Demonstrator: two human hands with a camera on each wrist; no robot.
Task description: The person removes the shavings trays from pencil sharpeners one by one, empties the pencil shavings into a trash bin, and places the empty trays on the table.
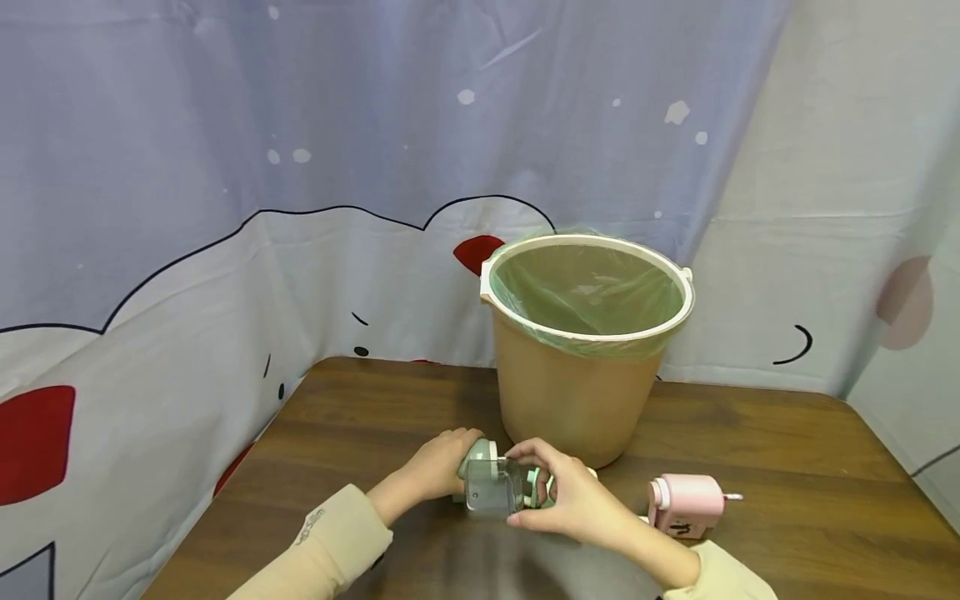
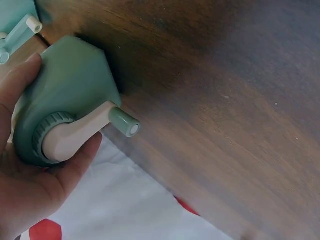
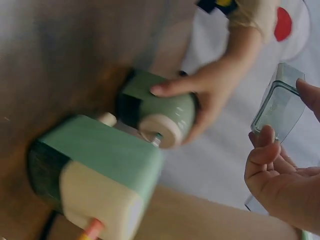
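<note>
Left hand (image 1: 441,468): grip closed round a sage-green, rounded pencil sharpener (image 2: 75,85) with a beige crank handle (image 2: 82,135); thumb and fingers visible on its body.

Right hand (image 1: 573,498): grip partly spread, the width of the piece held. Thumb and fingertips pinch a clear, smoke-tinted, box-shaped plastic tray (image 1: 486,493) by its right end, as seen from the head.

Governing relation, as judged: tray to bin. The tall beige plastic bin (image 1: 573,400), lined with a thin green translucent bag (image 1: 637,292), stands on the brown wood-grain desk (image 1: 765,458), beyond the tray and to its right. Its rim is well above both hands; the right hand appears the nearer. The tray is raised and, per the right wrist view, apart from the sharpener. Its long axis seems roughly left to right; its exact tilt cannot be determined.

Also noted: a mint-and-cream sharpener (image 3: 102,150) near the hands and a pink sharpener (image 1: 692,502) to the right.
</note>
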